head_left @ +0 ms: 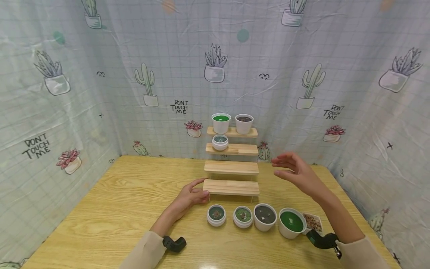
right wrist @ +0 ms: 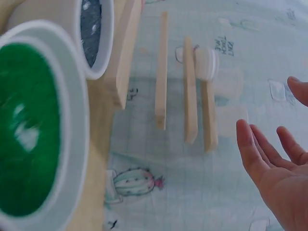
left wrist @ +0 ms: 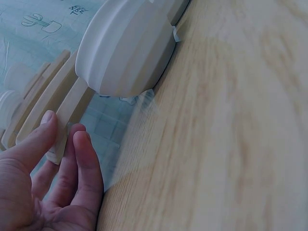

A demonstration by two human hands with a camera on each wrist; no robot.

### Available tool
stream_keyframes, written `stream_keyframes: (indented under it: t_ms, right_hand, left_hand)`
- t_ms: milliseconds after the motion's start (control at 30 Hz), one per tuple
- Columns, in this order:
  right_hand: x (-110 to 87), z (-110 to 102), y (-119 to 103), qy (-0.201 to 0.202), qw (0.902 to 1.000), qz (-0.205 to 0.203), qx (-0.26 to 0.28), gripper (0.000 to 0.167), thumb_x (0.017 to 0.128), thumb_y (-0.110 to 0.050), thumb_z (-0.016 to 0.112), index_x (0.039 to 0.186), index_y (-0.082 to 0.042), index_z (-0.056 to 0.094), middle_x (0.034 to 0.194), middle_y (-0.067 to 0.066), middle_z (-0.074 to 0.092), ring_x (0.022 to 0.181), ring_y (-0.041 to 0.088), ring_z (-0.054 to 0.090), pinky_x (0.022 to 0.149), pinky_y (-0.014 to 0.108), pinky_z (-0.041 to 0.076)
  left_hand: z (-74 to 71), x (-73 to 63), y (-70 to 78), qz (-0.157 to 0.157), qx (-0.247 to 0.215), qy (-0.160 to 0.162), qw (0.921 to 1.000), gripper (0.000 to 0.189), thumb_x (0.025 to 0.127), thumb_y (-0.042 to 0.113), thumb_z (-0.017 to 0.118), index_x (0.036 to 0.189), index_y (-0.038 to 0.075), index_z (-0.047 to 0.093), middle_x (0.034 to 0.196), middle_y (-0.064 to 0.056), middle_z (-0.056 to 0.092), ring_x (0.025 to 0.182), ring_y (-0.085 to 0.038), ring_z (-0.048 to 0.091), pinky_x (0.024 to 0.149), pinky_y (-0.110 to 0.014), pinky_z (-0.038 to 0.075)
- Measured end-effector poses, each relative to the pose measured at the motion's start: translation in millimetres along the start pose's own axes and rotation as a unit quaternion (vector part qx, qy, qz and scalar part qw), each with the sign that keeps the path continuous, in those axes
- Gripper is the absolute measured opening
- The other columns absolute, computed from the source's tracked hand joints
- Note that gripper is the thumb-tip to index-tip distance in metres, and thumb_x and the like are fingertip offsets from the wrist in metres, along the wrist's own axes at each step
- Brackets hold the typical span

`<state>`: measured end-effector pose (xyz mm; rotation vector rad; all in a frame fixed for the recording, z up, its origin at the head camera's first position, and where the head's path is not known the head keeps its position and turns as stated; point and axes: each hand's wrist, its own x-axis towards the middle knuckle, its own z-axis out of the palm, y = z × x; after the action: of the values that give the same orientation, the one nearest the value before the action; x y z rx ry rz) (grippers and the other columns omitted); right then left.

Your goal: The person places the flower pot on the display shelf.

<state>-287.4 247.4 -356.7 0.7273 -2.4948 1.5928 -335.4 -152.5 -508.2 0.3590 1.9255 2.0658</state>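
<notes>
A stepped wooden display stand (head_left: pixel 231 186) with clear supports stands at the middle of the table. My left hand (head_left: pixel 191 196) pinches the left end of its lowest shelf, thumb above and fingers below, as the left wrist view shows. My right hand (head_left: pixel 295 172) is raised to the right of the stand, fingers apart and holding nothing. On the top shelf sit a white cup with green filling (head_left: pixel 221 123) and one with dark filling (head_left: pixel 244 124). A small round white pot (head_left: pixel 220 142) is on the left of the shelf below.
In front of the stand are a low white pot (head_left: pixel 216 215), a green-topped pot (head_left: pixel 243 217), a dark-filled cup (head_left: pixel 264 217) and a green-filled cup (head_left: pixel 291 223). A small container of brown bits (head_left: pixel 312 222) lies near my right wrist. A cactus-print curtain (head_left: pixel 168 48) surrounds the table.
</notes>
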Motion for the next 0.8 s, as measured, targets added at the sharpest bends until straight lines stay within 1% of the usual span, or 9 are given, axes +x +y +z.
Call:
stream_keyframes:
  t_ms: [67, 133, 200, 400, 500, 633, 733, 800]
  right_hand:
    - [-7.9, -3.4, 4.4, 0.009, 0.9999, -0.012, 0.002, 0.043, 0.102, -0.009, 0.065, 0.137, 0.005, 0.044, 0.129, -0.003, 0.064, 0.114, -0.004, 0.064, 0.091, 0.017, 0.056]
    - [-15.5, -6.5, 8.8, 0.018, 0.9997, -0.015, 0.001, 0.04, 0.102, -0.009, 0.064, 0.135, 0.005, 0.046, 0.125, -0.013, 0.064, 0.114, -0.004, 0.064, 0.091, 0.016, 0.056]
    - [-22.7, -9.4, 13.6, 0.027, 0.9995, -0.016, -0.004, 0.038, 0.102, -0.008, 0.064, 0.133, 0.005, 0.048, 0.123, -0.016, 0.065, 0.113, -0.003, 0.065, 0.09, 0.014, 0.056]
    - [-41.4, -20.4, 29.2, 0.031, 0.9993, -0.012, -0.019, 0.034, 0.102, -0.005, 0.063, 0.131, 0.007, 0.05, 0.121, -0.013, 0.068, 0.111, -0.003, 0.067, 0.087, 0.014, 0.056]
    - [-48.9, -26.8, 36.3, 0.027, 0.9994, -0.007, -0.019, 0.033, 0.102, -0.004, 0.062, 0.131, 0.006, 0.049, 0.12, -0.014, 0.068, 0.11, -0.003, 0.067, 0.086, 0.014, 0.056]
    - [-56.9, -35.1, 43.8, 0.006, 0.9998, -0.002, -0.016, 0.035, 0.101, -0.001, 0.063, 0.132, 0.002, 0.049, 0.121, -0.017, 0.067, 0.111, -0.001, 0.067, 0.086, 0.018, 0.058]
    - [-60.9, -42.0, 48.7, -0.018, 0.9997, 0.008, -0.017, 0.039, 0.1, -0.001, 0.065, 0.135, -0.002, 0.049, 0.123, -0.018, 0.066, 0.112, 0.0, 0.067, 0.086, 0.021, 0.059]
    - [-63.0, -46.9, 52.8, -0.035, 0.9991, 0.018, -0.014, 0.041, 0.099, -0.001, 0.065, 0.137, -0.002, 0.048, 0.124, -0.017, 0.066, 0.112, 0.001, 0.067, 0.086, 0.023, 0.06]
  left_hand:
    - [-0.5, -0.1, -0.1, 0.0, 0.0, 0.0, 1.0, 0.075, 0.098, 0.017, 0.072, 0.161, 0.012, 0.032, 0.108, -0.011, 0.076, 0.096, -0.014, 0.073, 0.085, -0.028, 0.061]
    - [-0.9, 0.0, -0.3, 0.0, 0.0, 0.0, 1.0, 0.075, 0.098, 0.017, 0.073, 0.161, 0.012, 0.032, 0.108, -0.011, 0.076, 0.096, -0.014, 0.073, 0.085, -0.028, 0.061]
    - [-1.2, 0.5, -0.7, 0.0, 0.0, 0.0, 1.0, 0.075, 0.098, 0.018, 0.073, 0.161, 0.012, 0.032, 0.107, -0.01, 0.077, 0.096, -0.014, 0.073, 0.084, -0.028, 0.061]
    - [-1.8, 2.1, -2.1, 0.0, 0.0, 0.0, 1.0, 0.074, 0.098, 0.018, 0.072, 0.16, 0.013, 0.033, 0.105, -0.008, 0.077, 0.095, -0.013, 0.073, 0.084, -0.028, 0.061]
    - [-1.7, 2.1, -2.1, -0.001, 0.001, 0.0, 1.0, 0.074, 0.098, 0.017, 0.073, 0.16, 0.013, 0.033, 0.105, -0.008, 0.077, 0.096, -0.014, 0.073, 0.084, -0.028, 0.061]
    - [-1.1, 1.8, -1.5, 0.0, -0.002, -0.001, 1.0, 0.074, 0.098, 0.017, 0.073, 0.16, 0.012, 0.033, 0.107, -0.011, 0.076, 0.095, -0.014, 0.073, 0.085, -0.029, 0.061]
    - [-0.4, 1.1, -0.9, -0.001, -0.008, 0.001, 1.0, 0.074, 0.097, 0.016, 0.073, 0.16, 0.013, 0.034, 0.109, -0.015, 0.076, 0.094, -0.014, 0.073, 0.085, -0.029, 0.061]
    - [0.1, 1.0, -0.7, -0.001, -0.012, 0.002, 0.9999, 0.074, 0.097, 0.015, 0.074, 0.16, 0.013, 0.034, 0.109, -0.016, 0.075, 0.092, -0.013, 0.073, 0.084, -0.029, 0.061]
